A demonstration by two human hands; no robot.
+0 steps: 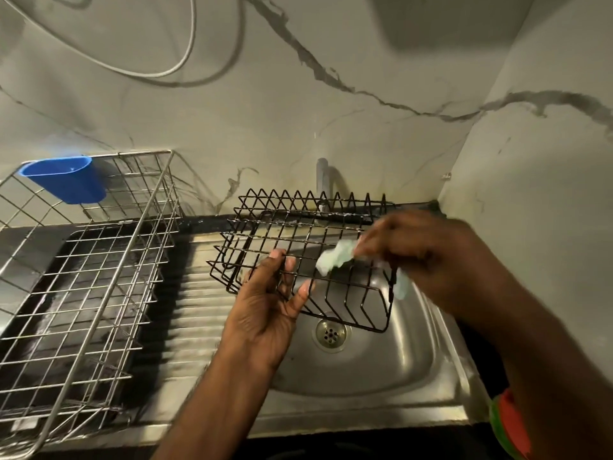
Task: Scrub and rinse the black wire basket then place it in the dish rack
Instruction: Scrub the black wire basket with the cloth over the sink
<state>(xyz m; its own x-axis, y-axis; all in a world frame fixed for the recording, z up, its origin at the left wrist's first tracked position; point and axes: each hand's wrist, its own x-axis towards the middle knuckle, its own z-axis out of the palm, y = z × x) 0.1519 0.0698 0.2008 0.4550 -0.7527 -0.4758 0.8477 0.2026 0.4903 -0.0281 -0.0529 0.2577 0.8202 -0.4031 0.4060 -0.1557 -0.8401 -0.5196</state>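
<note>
Basket (308,247): black wire, zigzag rim, tilted, held in the air over the sink (398,353), at about 12 o'clock from the drain (330,334).
Left hand (268,310): grips the basket's near edge, fingers hooked through the wires, thumb against the underside.
Right hand (414,250): blurred; pinches a pale scrub pad (333,260) pressed on the basket's grid, toward the 3 o'clock side.
Tap (321,180): grey, on the wall at 12 o'clock, partly behind the basket's far rim.
Dish rack (99,277): bare steel wire, at 9 o'clock from the sink, standing over a dark tray (53,327).
Cup (66,179): blue plastic, hung on the rack's far rim at 10 o'clock.
Drainboard (195,310): ribbed steel, between rack and sink.
Cable (159,73): white, looped across the marbled wall at 11 o'clock.
Wristband (507,426): red and green, on the right arm at 4 o'clock.
</note>
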